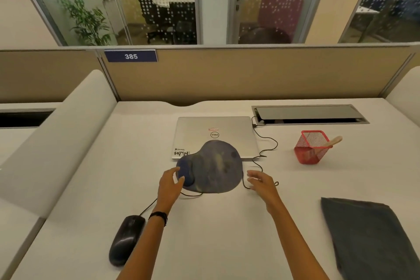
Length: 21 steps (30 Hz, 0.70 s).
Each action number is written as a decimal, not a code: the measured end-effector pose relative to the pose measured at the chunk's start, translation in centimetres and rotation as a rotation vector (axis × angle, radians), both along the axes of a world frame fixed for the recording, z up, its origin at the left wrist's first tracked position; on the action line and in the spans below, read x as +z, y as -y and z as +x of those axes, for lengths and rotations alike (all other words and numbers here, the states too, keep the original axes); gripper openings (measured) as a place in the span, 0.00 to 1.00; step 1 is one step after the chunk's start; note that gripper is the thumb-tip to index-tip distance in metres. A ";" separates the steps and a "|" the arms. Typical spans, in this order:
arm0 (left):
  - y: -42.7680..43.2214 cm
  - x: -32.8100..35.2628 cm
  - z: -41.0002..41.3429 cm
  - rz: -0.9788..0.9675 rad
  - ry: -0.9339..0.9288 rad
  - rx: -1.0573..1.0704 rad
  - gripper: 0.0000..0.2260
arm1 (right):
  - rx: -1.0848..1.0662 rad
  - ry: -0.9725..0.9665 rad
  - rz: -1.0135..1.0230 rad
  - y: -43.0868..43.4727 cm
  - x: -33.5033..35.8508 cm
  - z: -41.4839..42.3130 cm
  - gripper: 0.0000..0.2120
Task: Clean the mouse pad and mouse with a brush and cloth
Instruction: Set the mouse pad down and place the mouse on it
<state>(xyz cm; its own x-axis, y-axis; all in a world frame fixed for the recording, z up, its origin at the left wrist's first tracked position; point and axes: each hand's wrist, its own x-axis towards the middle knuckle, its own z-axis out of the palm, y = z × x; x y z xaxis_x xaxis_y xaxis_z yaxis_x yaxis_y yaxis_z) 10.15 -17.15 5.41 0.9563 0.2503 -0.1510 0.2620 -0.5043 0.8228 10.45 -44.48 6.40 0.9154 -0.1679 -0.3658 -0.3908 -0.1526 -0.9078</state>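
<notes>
Two hands reach out over the desk (pixel 227 234), both at the mouse pad (pixel 218 166), which lies at 12 o'clock from the person. Its far edge overlaps the near edge of a closed laptop (pixel 216 129). The pad's long axis runs roughly 9 to 3 o'clock, with the raised wrist rest at the 9 o'clock end. The left hand (pixel 170 183) has thumb and fingers curled round that end in a loose hold. The right hand (pixel 261 183) is just beside the pad's 3 o'clock edge, fingers spread and relaxed, holding nothing and hovering over the thin cable (pixel 268 143).

Neither cleaning tool is in hand yet, so I judge the next move to be a fetch, and it favours the right hand. The brush (pixel 335 141) stands in a red mesh holder (pixel 310 150) at 2 o'clock from that hand, its pale handle leaning out toward 3 o'clock. The folded dark cloth (pixel 372 238) lies flat at 4 o'clock from the same hand. The mouse (pixel 126 240) is well apart from the pad at 7 o'clock, beside the left forearm, its long axis pointing toward 1 o'clock.

By count: one pad, one mouse, one brush, one cloth, one holder, one laptop
</notes>
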 end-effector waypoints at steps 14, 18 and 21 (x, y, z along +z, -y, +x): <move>-1.0 0.0 3.0 -0.328 -0.109 0.179 0.21 | -0.010 -0.098 -0.074 -2.8 0.1 5.3 0.19; -1.2 -0.1 3.3 -0.320 -0.032 0.212 0.17 | -0.059 -0.038 -0.163 -2.9 0.3 5.7 0.15; -1.2 0.3 3.6 -0.335 -0.015 0.215 0.14 | -0.095 0.031 -0.201 -3.3 0.9 5.9 0.12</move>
<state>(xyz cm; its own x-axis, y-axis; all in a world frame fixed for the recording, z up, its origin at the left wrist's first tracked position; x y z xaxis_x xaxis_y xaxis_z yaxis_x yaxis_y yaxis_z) 13.77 -15.96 5.68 0.8844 0.3795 -0.2718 0.3455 -0.1405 0.9279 16.32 -41.16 7.35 0.9024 -0.3203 -0.2880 -0.3840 -0.2952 -0.8749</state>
